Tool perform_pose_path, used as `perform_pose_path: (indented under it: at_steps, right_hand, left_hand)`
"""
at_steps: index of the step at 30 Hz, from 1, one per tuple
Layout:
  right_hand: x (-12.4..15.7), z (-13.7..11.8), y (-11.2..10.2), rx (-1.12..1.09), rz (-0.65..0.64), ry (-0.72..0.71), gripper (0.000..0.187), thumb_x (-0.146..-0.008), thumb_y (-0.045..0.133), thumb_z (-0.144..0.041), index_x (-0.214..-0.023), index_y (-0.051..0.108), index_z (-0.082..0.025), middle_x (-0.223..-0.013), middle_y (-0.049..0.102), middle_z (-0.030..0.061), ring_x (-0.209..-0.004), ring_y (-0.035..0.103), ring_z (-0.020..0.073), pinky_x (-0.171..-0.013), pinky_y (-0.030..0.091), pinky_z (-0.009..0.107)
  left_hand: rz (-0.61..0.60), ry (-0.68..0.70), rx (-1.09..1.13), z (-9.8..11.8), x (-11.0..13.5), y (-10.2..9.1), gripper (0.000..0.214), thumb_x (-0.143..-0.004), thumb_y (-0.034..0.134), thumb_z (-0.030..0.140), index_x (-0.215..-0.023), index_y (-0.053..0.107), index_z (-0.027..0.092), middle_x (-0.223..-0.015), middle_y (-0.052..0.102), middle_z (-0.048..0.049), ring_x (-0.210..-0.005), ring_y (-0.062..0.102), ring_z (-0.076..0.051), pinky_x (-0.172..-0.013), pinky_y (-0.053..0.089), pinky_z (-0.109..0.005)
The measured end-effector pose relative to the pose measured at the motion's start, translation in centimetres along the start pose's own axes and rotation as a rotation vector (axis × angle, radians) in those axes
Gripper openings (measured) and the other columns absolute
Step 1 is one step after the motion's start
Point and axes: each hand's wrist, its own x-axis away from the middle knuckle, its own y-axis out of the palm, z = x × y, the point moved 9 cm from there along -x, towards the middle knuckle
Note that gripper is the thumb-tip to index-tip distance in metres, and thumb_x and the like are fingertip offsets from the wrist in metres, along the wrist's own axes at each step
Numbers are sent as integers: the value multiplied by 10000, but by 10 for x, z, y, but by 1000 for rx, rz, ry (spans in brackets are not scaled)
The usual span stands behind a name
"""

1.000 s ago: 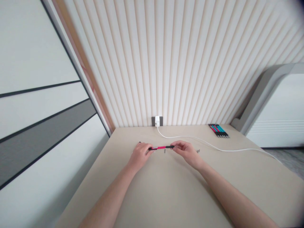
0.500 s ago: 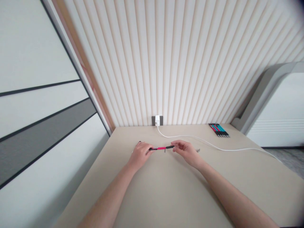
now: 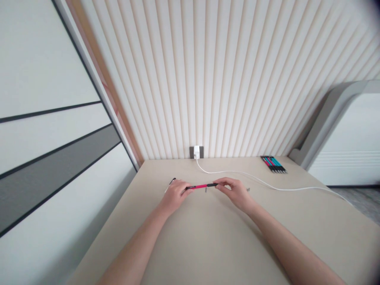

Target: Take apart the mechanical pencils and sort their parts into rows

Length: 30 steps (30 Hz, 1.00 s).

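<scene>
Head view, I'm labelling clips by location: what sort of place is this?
Probably a bedroom: fluted wall panelling, a plugged-in white charger and what looks like a grey-and-white headboard.

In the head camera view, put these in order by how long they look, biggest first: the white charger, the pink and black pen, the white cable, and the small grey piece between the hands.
1. White cable
2. Pink and black pen, partly hidden
3. White charger
4. Small grey piece

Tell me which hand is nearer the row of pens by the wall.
Right. The right hand is in front and to the left of the row of pens; the left hand is farther left.
</scene>
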Motion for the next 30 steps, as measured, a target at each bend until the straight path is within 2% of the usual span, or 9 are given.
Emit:
perform_pose_path:
  at_steps: [3,6,11,16,21,23,25,27,30]
  right_hand:
    - [2,-1,5,12,-39,27,313,-874,552,-452,-1019,710,-224,-764,721,40,-734,655,198,-711,500,322]
    - [3,0,9,19,-60,52,347,-908,485,-464,-1025,693,-212,-725,705,33,-673,646,181,-645,485,294]
    - [4,-6,12,94,-103,18,286,-856,580,-419,-1039,687,-227,-794,699,24,-735,622,183,-668,459,285]
    - [6,-4,16,161,-129,11,226,-850,592,-411,-921,703,-228,-770,695,8,-690,582,173,-641,430,274]
    - [8,13,22,180,-162,116,557,-961,348,-485,-616,667,-186,-589,653,24,-558,567,156,-588,407,276]
    - [8,12,19,168,-135,108,530,-963,343,-490,-716,700,-184,-648,675,32,-595,588,163,-599,421,277]
    - [6,4,15,172,-105,40,386,-931,445,-480,-954,702,-193,-760,694,32,-666,599,171,-628,437,277]
    - [5,-5,12,177,-90,-33,346,-877,562,-447,-1105,649,-202,-852,695,35,-731,599,174,-676,452,282]
    - [4,-10,13,203,-96,-65,249,-862,595,-392,-1009,664,-204,-850,690,33,-752,594,172,-704,452,290]
  left_hand:
    - [-2,5,2,2,0,2,154,-914,577,342,-925,651,208,-827,699,-35,-795,620,-182,-779,455,-322]
    - [2,1,-4,2,1,4,129,-908,586,329,-926,641,213,-833,692,-35,-803,624,-188,-786,456,-331]
    - [3,-15,-37,1,0,4,101,-909,584,304,-923,632,216,-855,691,-35,-814,624,-194,-787,457,-337]
    - [-6,22,-54,9,-1,2,94,-906,591,289,-928,623,203,-843,689,-33,-808,618,-194,-777,449,-336]
    - [-34,57,-47,14,-1,4,101,-913,583,298,-937,612,204,-860,692,-28,-798,610,-186,-783,442,-333]
    - [-33,61,-53,13,-1,4,100,-910,587,297,-939,608,204,-860,690,-26,-805,610,-187,-788,441,-333]
    - [-19,60,-62,11,-1,3,90,-907,593,285,-942,605,202,-857,685,-26,-812,609,-190,-785,443,-331]
    - [-4,61,-67,10,0,2,80,-902,600,266,-947,603,199,-858,683,-25,-817,609,-191,-781,444,-330]
    - [6,67,-67,10,0,1,77,-898,606,256,-948,602,197,-862,685,-24,-815,611,-190,-782,444,-329]
